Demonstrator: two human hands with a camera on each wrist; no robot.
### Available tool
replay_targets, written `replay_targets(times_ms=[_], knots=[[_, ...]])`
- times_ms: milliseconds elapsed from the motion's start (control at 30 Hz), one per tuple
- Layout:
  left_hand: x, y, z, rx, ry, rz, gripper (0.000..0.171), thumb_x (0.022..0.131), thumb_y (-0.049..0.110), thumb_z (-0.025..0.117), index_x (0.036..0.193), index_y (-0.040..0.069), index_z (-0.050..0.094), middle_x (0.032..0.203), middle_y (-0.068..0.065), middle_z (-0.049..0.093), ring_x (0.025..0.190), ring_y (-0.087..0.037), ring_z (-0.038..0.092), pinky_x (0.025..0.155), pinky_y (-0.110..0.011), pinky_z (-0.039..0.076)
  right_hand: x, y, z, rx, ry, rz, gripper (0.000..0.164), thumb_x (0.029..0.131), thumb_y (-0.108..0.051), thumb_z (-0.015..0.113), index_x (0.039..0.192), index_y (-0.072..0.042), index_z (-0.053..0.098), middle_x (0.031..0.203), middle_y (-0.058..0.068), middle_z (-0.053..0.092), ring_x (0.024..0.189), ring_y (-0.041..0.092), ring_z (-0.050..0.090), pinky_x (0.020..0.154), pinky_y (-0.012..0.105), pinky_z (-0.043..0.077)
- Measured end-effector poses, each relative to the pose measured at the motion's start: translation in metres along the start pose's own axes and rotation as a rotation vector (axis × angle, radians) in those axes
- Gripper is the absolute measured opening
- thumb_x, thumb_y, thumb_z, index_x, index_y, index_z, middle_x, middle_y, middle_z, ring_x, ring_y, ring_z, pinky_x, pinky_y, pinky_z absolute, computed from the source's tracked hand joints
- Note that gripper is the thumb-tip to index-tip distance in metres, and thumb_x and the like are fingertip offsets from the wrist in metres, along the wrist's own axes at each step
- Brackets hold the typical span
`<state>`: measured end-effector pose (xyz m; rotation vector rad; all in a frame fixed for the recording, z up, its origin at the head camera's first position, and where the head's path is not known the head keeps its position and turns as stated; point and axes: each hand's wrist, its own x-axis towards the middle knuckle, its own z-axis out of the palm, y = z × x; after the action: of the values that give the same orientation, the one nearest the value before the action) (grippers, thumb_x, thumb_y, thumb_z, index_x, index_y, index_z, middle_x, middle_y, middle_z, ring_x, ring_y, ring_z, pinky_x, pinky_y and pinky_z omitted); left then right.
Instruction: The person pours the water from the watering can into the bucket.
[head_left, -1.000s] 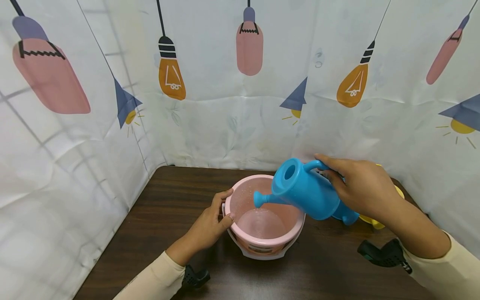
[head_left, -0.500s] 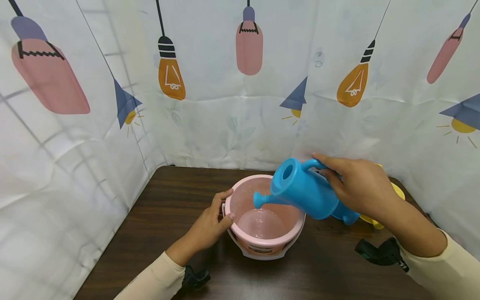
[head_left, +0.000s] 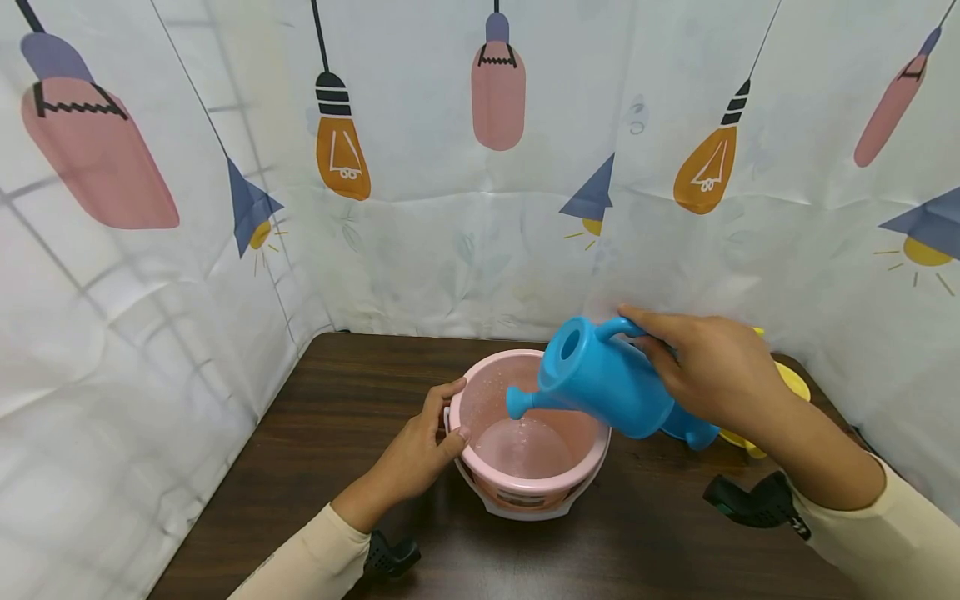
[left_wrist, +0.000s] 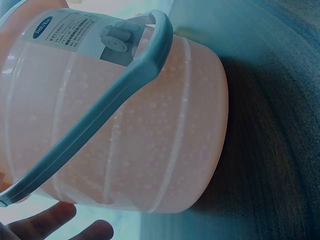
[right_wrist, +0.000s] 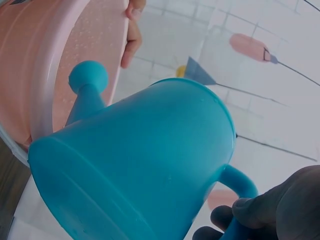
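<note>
A pink bucket (head_left: 551, 482) stands on the table, with droplets and a little clear water inside. My left hand (head_left: 416, 457) grips its left rim, while two fingertips (left_wrist: 95, 231) show beside the wall in the left wrist view. By its top handle, my right hand (head_left: 712, 367) holds a blue watering can (head_left: 611, 383) tilted over the bucket's right side. Its spout head (right_wrist: 89, 76) points down into the bucket, and a thin trickle of drops falls below it. The bucket's grey-white carrying handle (left_wrist: 100, 117) hangs down along the outside.
Behind the right forearm, a yellow object (head_left: 793, 380) is partly hidden. Another blue piece (head_left: 699, 433) lies just right of the can. A patterned white curtain (head_left: 420, 275) closes off the back and left of the dark wooden table (head_left: 360, 383).
My right hand and the watering can have shifted slightly left, the can tipping a bit more. Drops below the spout show more clearly. The left hand and bucket stay in place.
</note>
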<state>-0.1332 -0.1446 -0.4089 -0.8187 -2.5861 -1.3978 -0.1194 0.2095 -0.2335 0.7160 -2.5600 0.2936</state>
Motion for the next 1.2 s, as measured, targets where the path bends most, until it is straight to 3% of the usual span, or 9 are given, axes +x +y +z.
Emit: replay_targets(times_ms=[200,300,433,700,867,1200], knots=[[0.000,0.000,0.000,-0.002,-0.001,0.003,0.064,0.102,0.033,0.054,0.158,0.020,0.026,0.133,-0.011,0.060,0.106,-0.018,0.067,0.088,-0.040,0.053,0.001,-0.004,0.000,-0.006,0.013,-0.013,0.047,0.092,-0.010,0.074,0.138,-0.010,0.066,0.089,0.014,0.074,0.059,0.023,0.061,0.047,0.037,0.041],[0.000,0.000,0.000,-0.006,-0.005,0.002,0.064,0.103,0.034,0.054,0.158,0.020,0.026,0.133,-0.011,0.060,0.106,-0.018,0.067,0.088,-0.040,0.053,0.002,-0.005,-0.001,-0.010,0.013,-0.013,0.046,0.091,-0.010,0.074,0.137,-0.011,0.067,0.070,0.004,0.065,0.054,0.019,0.052,0.047,0.035,0.036],[0.000,0.000,0.000,-0.009,-0.010,-0.003,0.064,0.103,0.034,0.054,0.158,0.020,0.026,0.133,-0.010,0.060,0.106,-0.018,0.067,0.088,-0.040,0.053,0.003,-0.007,-0.001,-0.013,0.003,-0.007,0.046,0.092,-0.010,0.074,0.137,-0.012,0.067,0.060,-0.004,0.051,0.052,0.016,0.044,0.047,0.035,0.032],[0.000,0.000,0.000,-0.016,-0.012,0.000,0.064,0.103,0.033,0.054,0.158,0.020,0.026,0.134,-0.011,0.059,0.107,-0.019,0.067,0.088,-0.039,0.053,0.004,-0.009,-0.001,-0.002,0.003,-0.010,0.045,0.091,-0.009,0.075,0.136,-0.012,0.068,0.066,0.000,0.060,0.053,0.016,0.046,0.048,0.035,0.034],[0.000,0.000,0.000,-0.019,-0.013,-0.004,0.064,0.103,0.033,0.054,0.158,0.020,0.025,0.134,-0.012,0.059,0.107,-0.020,0.067,0.088,-0.039,0.053,0.005,-0.010,-0.001,-0.002,0.000,-0.015,0.046,0.091,-0.009,0.075,0.136,-0.012,0.068,0.086,0.009,0.074,0.055,0.017,0.050,0.048,0.035,0.036],[0.000,0.001,0.000,-0.018,-0.014,-0.012,0.064,0.103,0.033,0.054,0.158,0.019,0.025,0.135,-0.012,0.058,0.107,-0.020,0.067,0.088,-0.039,0.053,0.008,-0.011,-0.001,-0.007,-0.024,-0.018,0.046,0.092,-0.010,0.074,0.138,-0.012,0.067,0.105,0.016,0.075,0.061,0.021,0.059,0.049,0.036,0.042]])
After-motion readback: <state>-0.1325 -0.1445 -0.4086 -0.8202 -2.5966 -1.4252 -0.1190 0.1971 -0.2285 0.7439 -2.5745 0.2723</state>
